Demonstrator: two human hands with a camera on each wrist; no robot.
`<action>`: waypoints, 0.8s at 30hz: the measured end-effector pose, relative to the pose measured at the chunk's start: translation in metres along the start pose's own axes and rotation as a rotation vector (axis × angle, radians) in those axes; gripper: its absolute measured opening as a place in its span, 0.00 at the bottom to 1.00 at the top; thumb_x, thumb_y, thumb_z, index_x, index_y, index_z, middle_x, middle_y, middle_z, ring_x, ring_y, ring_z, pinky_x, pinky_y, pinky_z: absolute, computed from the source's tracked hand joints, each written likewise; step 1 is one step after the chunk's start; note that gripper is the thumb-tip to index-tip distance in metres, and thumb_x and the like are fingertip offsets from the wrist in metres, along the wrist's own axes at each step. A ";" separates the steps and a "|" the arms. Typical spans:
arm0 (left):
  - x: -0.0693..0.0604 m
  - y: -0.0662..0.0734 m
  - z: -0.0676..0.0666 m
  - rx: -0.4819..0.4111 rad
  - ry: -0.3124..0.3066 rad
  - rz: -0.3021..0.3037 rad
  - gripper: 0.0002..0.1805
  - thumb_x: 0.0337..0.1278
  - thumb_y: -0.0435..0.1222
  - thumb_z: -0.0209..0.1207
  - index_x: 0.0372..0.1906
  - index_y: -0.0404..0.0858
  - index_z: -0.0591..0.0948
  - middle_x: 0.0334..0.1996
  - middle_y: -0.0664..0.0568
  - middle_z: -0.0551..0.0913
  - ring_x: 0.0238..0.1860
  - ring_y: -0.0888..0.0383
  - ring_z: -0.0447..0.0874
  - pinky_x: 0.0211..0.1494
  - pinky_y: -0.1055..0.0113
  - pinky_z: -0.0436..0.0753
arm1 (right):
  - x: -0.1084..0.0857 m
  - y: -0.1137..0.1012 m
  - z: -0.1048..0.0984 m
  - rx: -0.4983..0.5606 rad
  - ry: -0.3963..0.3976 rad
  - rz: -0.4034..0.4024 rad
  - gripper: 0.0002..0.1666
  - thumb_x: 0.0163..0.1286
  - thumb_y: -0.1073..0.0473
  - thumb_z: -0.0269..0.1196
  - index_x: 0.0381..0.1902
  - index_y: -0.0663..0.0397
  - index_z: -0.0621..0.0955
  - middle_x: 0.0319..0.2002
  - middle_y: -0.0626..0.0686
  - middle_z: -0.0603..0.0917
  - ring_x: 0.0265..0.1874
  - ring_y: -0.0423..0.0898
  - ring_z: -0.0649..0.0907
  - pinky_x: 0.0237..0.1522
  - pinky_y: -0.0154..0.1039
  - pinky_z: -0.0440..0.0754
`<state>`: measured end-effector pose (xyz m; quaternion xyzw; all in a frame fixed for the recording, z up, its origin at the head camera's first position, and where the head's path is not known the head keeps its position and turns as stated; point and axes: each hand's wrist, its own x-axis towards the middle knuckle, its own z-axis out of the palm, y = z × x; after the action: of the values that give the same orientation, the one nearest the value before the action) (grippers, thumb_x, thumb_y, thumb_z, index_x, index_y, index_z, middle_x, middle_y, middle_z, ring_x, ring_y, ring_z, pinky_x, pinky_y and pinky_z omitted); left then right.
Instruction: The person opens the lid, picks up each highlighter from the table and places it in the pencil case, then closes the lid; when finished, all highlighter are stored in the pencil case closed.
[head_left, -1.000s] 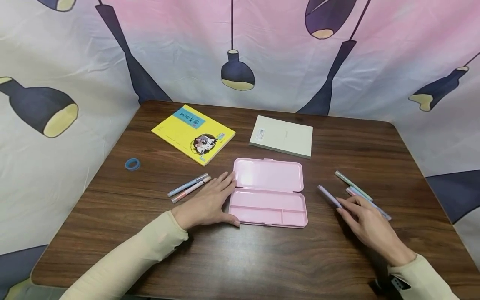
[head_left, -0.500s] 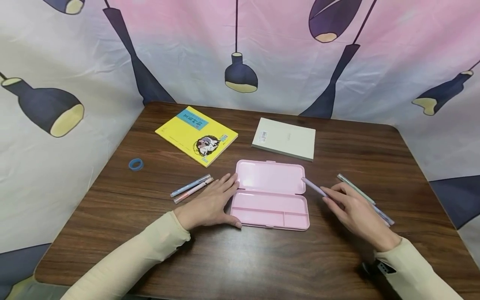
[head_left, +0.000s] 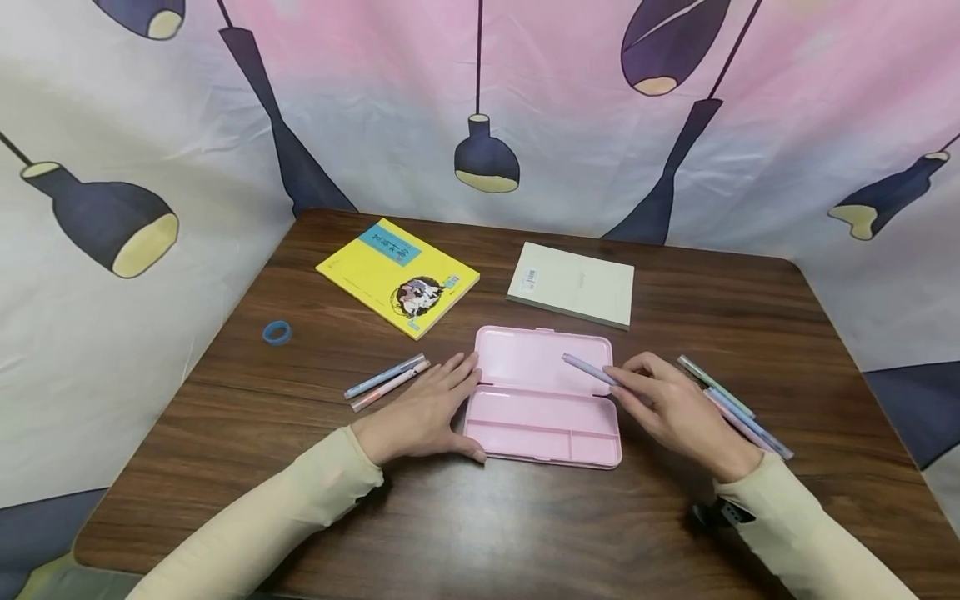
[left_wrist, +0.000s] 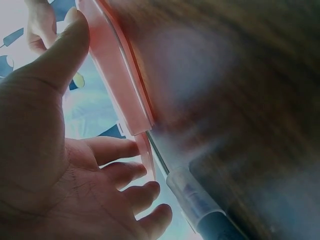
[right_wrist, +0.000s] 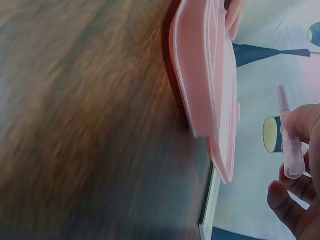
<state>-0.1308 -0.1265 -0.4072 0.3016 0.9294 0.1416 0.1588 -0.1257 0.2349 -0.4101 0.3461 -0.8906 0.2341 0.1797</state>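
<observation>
A pink pencil case (head_left: 517, 443) lies open on the table, its lid folded back and its lower tray divided into compartments that hold nothing. My left hand (head_left: 422, 410) rests against the case's left side, fingers spread and fairly straight; the left wrist view shows fingertips and thumb touching its edge. My right hand (head_left: 671, 408) pinches a light purple pen (head_left: 588, 367) between thumb and fingers, above the right part of the lid. In the right wrist view the pen (right_wrist: 292, 145) is clear of the case. Several more pens (head_left: 738, 415) lie behind the right hand.
Two pens (head_left: 386, 381) lie left of the left hand. A blue tape ring (head_left: 277, 332) sits farther left. Behind the case are a yellow book (head_left: 375, 275) and a pale notebook (head_left: 581, 283). A printed cloth hangs behind the brown table (head_left: 480, 533).
My right hand has moved left with the purple pen, from beside the other pens to over the case's lid. The left hand stays at the case's side.
</observation>
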 end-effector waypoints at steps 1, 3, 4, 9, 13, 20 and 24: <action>0.000 0.000 0.000 -0.001 -0.003 -0.003 0.64 0.43 0.68 0.67 0.78 0.35 0.57 0.80 0.44 0.44 0.80 0.45 0.38 0.79 0.48 0.47 | 0.002 0.000 0.002 0.006 -0.008 -0.003 0.22 0.60 0.66 0.71 0.54 0.54 0.86 0.40 0.45 0.78 0.30 0.35 0.71 0.29 0.24 0.66; 0.000 0.000 0.001 -0.007 -0.006 -0.010 0.63 0.43 0.68 0.67 0.78 0.35 0.57 0.80 0.44 0.44 0.80 0.46 0.38 0.79 0.48 0.46 | 0.005 -0.002 0.006 0.017 -0.021 -0.019 0.23 0.59 0.66 0.72 0.54 0.54 0.86 0.40 0.44 0.77 0.31 0.35 0.71 0.29 0.23 0.66; 0.000 0.001 0.001 -0.012 -0.006 -0.012 0.63 0.43 0.68 0.67 0.78 0.35 0.57 0.80 0.45 0.44 0.80 0.46 0.38 0.79 0.48 0.46 | 0.007 -0.002 0.009 0.019 -0.026 -0.029 0.23 0.59 0.65 0.72 0.54 0.54 0.86 0.39 0.44 0.77 0.31 0.35 0.71 0.30 0.24 0.67; 0.000 0.001 0.000 -0.015 0.001 -0.006 0.63 0.43 0.67 0.68 0.77 0.35 0.58 0.80 0.44 0.44 0.80 0.45 0.38 0.79 0.48 0.46 | 0.021 -0.007 0.020 0.020 -0.052 -0.093 0.22 0.59 0.65 0.72 0.53 0.53 0.87 0.39 0.45 0.77 0.31 0.36 0.72 0.29 0.29 0.72; -0.001 0.001 -0.001 -0.006 -0.001 -0.005 0.63 0.43 0.67 0.68 0.78 0.35 0.57 0.80 0.44 0.44 0.80 0.46 0.38 0.79 0.48 0.45 | 0.033 -0.014 0.029 0.016 -0.102 -0.136 0.20 0.62 0.63 0.70 0.54 0.50 0.86 0.39 0.45 0.78 0.32 0.37 0.73 0.29 0.32 0.74; -0.001 0.001 -0.001 0.002 0.001 0.000 0.62 0.44 0.68 0.67 0.78 0.35 0.58 0.80 0.44 0.44 0.80 0.45 0.38 0.79 0.48 0.46 | 0.049 -0.025 0.044 0.053 -0.179 -0.195 0.18 0.66 0.62 0.68 0.54 0.48 0.86 0.39 0.44 0.79 0.32 0.36 0.75 0.30 0.31 0.76; -0.001 0.001 -0.001 0.005 0.003 -0.004 0.62 0.44 0.68 0.67 0.77 0.35 0.58 0.80 0.44 0.44 0.80 0.45 0.38 0.79 0.48 0.46 | 0.053 -0.029 0.052 0.061 -0.207 -0.210 0.17 0.67 0.61 0.67 0.54 0.48 0.86 0.38 0.44 0.79 0.33 0.36 0.74 0.32 0.31 0.76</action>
<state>-0.1298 -0.1266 -0.4061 0.2998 0.9306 0.1395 0.1570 -0.1505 0.1594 -0.4193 0.4649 -0.8557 0.2041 0.0996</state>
